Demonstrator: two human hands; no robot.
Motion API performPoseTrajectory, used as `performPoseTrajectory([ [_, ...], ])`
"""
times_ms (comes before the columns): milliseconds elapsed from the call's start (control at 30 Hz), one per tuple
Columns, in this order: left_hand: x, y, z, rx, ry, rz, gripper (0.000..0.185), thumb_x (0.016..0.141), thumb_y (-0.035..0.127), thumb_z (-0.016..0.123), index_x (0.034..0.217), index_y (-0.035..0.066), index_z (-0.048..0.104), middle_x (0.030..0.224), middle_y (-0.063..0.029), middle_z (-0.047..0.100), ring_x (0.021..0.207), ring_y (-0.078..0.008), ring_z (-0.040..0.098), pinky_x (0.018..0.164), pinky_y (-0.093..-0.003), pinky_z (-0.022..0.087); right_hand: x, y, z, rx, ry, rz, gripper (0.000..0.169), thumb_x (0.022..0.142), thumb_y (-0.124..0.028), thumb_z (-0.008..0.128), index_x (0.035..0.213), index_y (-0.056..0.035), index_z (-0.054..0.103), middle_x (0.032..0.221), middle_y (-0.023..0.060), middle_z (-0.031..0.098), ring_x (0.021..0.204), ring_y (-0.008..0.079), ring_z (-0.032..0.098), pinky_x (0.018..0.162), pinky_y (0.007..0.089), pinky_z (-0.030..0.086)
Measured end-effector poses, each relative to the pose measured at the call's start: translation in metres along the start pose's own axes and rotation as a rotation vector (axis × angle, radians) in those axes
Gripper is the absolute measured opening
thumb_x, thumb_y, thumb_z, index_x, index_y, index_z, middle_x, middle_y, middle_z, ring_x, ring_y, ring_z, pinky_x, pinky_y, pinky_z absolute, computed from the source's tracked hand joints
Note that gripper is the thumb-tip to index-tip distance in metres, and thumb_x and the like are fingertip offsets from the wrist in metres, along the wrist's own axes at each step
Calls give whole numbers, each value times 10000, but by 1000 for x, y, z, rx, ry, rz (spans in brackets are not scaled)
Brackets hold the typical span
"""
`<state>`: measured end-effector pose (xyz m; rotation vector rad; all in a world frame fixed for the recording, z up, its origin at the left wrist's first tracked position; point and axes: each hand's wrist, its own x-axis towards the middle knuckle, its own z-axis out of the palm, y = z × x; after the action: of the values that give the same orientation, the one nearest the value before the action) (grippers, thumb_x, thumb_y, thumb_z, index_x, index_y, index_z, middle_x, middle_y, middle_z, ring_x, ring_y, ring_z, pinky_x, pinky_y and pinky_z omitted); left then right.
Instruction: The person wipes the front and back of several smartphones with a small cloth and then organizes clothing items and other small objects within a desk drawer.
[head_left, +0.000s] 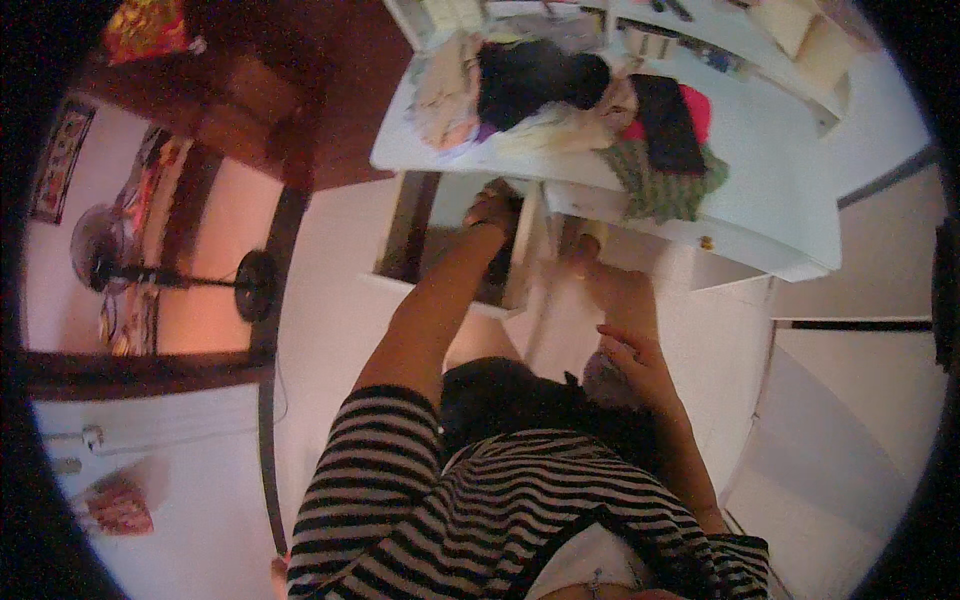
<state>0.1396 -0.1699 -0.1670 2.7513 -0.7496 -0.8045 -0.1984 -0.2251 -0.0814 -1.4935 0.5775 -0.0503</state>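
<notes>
My left hand (491, 206) reaches down into an open white drawer (521, 255) below the tabletop. Its fingers are blurred and curled near dark contents, so I cannot see whether they grip anything. Close to my lap, my right hand (634, 364) is closed around a bunched greyish-purple cloth (609, 379), partly covered by the fingers. Above the drawer, a heap of clothes with a black garment (536, 82) and a beige garment (442, 94) lies on the white desk (772, 187). To its right, a folded black cloth (667, 124) rests on pink and green striped fabric (664, 187).
A white shelf unit (787, 97) stands at the back of the desk. The green fabric hangs over the desk's front edge, above a drawer front with a knob (706, 242). A standing fan (97, 247) is at the left; pale cabinet panels (847, 390) are at the right.
</notes>
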Motion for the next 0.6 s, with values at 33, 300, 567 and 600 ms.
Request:
performPoseTrajectory([
  [33,-2,-6,1,36,50,23,599,797,429,484,1245,51,359,1278,-204,398,1161,-363,418,917,-483,383,7,0,-5,-91,-3,-61,342,865,-248,524,1097,2,541,981,75,581,918,161,517,834,300,402],
  [300,55,-74,29,183,21,404,758,767,471,532,1295,-15,286,1258,-233,410,1150,-346,426,971,-398,349,90,-68,-49,316,304,-213,311,861,-271,501,997,-7,592,887,75,605,811,133,553,723,252,443],
  [567,-89,-27,-43,-805,-115,358,413,863,254,530,1211,53,436,1049,-132,578,931,-236,583,828,-328,462,130,-102,-50,797,320,-35,277,853,-300,542,907,-33,592,827,70,625,725,182,601,648,296,498],
  [600,-109,-27,-49,-907,-86,373,391,866,240,531,1194,44,447,1040,-128,580,913,-215,587,811,-314,469,131,-106,-48,774,350,2,265,852,-294,545,902,-39,595,811,66,626,705,181,602,625,298,501],
])
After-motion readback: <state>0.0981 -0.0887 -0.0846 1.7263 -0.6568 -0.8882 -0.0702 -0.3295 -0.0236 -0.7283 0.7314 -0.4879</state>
